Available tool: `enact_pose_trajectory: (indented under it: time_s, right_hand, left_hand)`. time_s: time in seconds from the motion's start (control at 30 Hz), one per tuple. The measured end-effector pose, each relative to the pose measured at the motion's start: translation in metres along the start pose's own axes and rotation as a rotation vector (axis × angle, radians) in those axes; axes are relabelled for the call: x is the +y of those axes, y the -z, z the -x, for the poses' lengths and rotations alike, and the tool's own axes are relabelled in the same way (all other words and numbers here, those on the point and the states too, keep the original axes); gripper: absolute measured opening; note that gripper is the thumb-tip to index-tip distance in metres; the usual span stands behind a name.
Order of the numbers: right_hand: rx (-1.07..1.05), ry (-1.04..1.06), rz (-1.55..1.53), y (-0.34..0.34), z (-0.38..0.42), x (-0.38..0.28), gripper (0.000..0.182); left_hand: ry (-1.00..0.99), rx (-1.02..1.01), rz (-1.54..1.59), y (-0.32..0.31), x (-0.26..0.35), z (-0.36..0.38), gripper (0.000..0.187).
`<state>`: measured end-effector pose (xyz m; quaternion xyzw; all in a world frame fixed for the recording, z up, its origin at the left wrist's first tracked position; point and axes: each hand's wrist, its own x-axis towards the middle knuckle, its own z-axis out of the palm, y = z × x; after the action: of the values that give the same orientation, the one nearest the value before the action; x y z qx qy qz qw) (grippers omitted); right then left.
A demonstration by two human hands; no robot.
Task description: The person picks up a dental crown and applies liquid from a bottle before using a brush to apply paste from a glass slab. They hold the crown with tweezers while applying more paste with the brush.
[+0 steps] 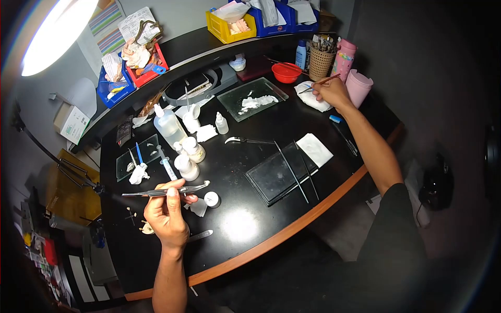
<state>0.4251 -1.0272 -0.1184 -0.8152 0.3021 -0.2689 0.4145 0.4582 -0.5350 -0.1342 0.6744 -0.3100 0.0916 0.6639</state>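
Note:
Metal tweezers (151, 193) lie across my left hand (169, 214), pinched between thumb and fingers, above the left part of the black desk. At their tip sits a small whitish piece (206, 183), perhaps a tooth crown. At the far right, my right hand (333, 94) is closed on a thin brush (331, 79) with a brown handle. The brush tip is at a folded white tissue pad (313, 100); whether it touches cannot be seen for certain. Just beyond the tweezers stand small white jars (186, 168) and a round white lid or pot (211, 199).
A glass slab (229, 101) with white powder or paste lies at the back. Nearer are a black palette box (271, 180) with thin tools across it and a white tissue (314, 150). A red bowl (286, 73), pink cup (359, 86) and clear bottle (168, 125) stand around.

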Motion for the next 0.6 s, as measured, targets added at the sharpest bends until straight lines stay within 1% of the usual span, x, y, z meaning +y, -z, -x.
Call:
enact_pose_trajectory:
  time_s: [0.1,0.2,0.3,0.4,0.5,0.53,0.57,0.6]
  right_hand:
    - [0.053,-0.003,0.047,0.005,0.004,0.002,0.023]
    - [0.108,-0.035,0.091,0.012,0.019,-0.012,0.026]
    - [0.129,0.000,0.172,0.018,0.014,-0.003,0.028]
    - [0.156,0.042,0.094,0.022,0.021,-0.005,0.025]
    - [0.169,0.165,-0.082,0.014,0.026,-0.010,0.020]
    - [0.093,0.155,-0.219,0.009,0.034,-0.019,0.019]
    - [-0.004,0.135,-0.327,0.001,0.027,-0.012,0.022]
    - [-0.074,0.111,-0.402,-0.008,0.033,-0.020,0.023]
  left_hand:
    - [0.008,-0.004,0.006,0.001,0.001,0.000,0.029]
    - [-0.001,-0.004,0.015,0.001,0.001,-0.001,0.029]
    - [0.005,0.003,0.038,0.001,0.001,0.000,0.028]
    - [0.011,0.007,0.059,0.001,0.000,0.000,0.028]
    - [0.052,-0.003,0.172,0.004,0.000,0.000,0.024]
    - [0.054,-0.007,0.197,0.004,-0.001,-0.001,0.024]
    - [0.057,-0.002,0.203,0.004,-0.003,-0.001,0.024]
    - [0.061,0.004,0.208,0.004,-0.004,-0.001,0.024]
